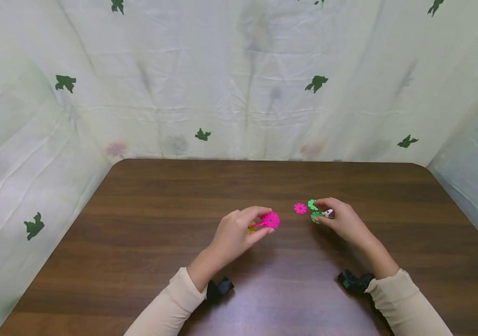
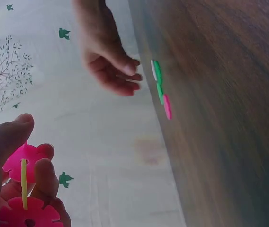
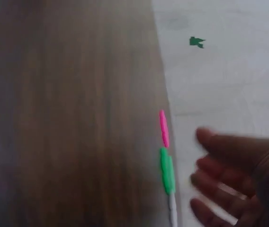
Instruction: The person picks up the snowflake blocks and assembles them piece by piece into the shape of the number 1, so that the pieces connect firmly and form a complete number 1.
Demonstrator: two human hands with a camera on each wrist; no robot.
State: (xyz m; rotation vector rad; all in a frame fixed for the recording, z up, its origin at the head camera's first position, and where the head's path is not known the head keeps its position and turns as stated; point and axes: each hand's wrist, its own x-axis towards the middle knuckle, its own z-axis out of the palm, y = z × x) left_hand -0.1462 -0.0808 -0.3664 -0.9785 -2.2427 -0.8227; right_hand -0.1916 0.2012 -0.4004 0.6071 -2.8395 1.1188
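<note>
My left hand [image 1: 233, 229] pinches a small build of slotted plastic discs between thumb and fingers. Pink discs [image 1: 271, 220] and a yellow disc [image 1: 251, 228] belong to it; in the left wrist view the yellow disc [image 2: 24, 183] stands edge-on between two pink ones [image 2: 29, 213]. My right hand [image 1: 345, 220] hovers above the loose discs, its fingers loosely bent and apart, holding nothing. Near its fingertips lie two green discs [image 1: 315, 216] and a white disc [image 1: 328, 213], partly covered by the hand in the head view. A loose pink disc [image 1: 300, 208] lies just left of them.
The brown wooden table [image 1: 159, 200] has rounded far corners. Behind it and at both sides hangs a pale cloth [image 1: 239, 93] with green leaf-like or bird-like marks. Dark devices [image 1: 354, 281] are strapped at both wrists, close over the table.
</note>
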